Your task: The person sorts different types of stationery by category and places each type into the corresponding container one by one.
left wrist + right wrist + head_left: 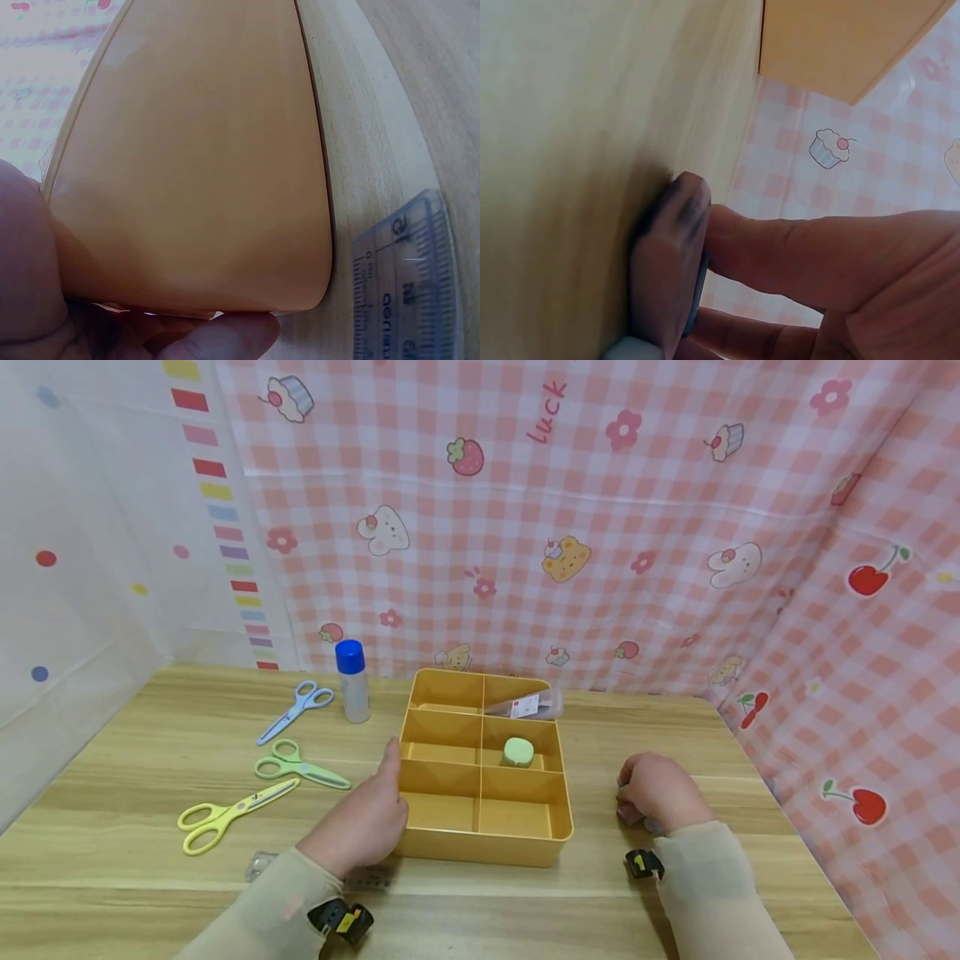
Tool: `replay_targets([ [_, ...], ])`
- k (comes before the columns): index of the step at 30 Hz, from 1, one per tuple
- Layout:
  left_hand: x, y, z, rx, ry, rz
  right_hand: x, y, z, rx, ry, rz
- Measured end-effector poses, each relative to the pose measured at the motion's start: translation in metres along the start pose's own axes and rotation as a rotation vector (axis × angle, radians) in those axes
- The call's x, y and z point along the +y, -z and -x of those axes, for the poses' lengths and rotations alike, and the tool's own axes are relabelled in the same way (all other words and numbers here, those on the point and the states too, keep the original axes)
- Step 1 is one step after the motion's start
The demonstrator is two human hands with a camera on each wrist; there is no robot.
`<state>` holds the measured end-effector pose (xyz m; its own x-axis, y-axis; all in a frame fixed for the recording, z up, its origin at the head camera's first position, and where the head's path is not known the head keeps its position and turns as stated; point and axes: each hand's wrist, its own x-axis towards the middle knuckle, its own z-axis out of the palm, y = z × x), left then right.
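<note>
A yellow-orange box with several compartments point(487, 847) stands in the middle of the table. At its near left corner, my left hand point(365, 818) holds the wall, with the thumb over the rim and the fingers along the outside. Right of the box, my right hand point(663, 791) pinches a small, blurred pinkish-brown and grey thing point(667, 262) close to the tabletop; its kind I cannot tell. A pale-green capped item point(518, 752) sits in the middle right compartment. A clear packet with a white label point(525, 706) leans over the back right one.
Left of the box lie blue scissors point(295, 712), green scissors point(302, 769) and yellow scissors point(238, 807). A clear bottle with a blue cap point(355, 685) stands behind them. Partly under my left forearm lies a clear ruler point(409, 285). A pink checked cloth point(517, 527) hangs behind the table.
</note>
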<state>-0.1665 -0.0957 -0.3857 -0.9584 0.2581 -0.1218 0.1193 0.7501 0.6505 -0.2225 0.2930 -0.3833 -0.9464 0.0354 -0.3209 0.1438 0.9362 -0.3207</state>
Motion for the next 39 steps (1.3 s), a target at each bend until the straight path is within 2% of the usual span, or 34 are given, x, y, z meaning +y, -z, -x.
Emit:
replay_targets([
  [9, 0.0, -0.001, 0.0, -0.008, 0.021, 0.01, 0.0, -0.001, 0.0, 0.01, 0.004, -0.018],
  [19, 0.0, -0.001, 0.0, -0.002, 0.007, -0.003, 0.0, 0.002, 0.003, -0.001, -0.03, -0.064],
  [33, -0.001, -0.002, -0.001, -0.002, 0.01, 0.006, -0.009, 0.013, 0.007, 0.1, 0.026, 0.048],
  [39, -0.001, -0.002, -0.001, 0.005, 0.0, -0.001, -0.017, 0.015, 0.013, 0.117, 0.064, 0.003],
])
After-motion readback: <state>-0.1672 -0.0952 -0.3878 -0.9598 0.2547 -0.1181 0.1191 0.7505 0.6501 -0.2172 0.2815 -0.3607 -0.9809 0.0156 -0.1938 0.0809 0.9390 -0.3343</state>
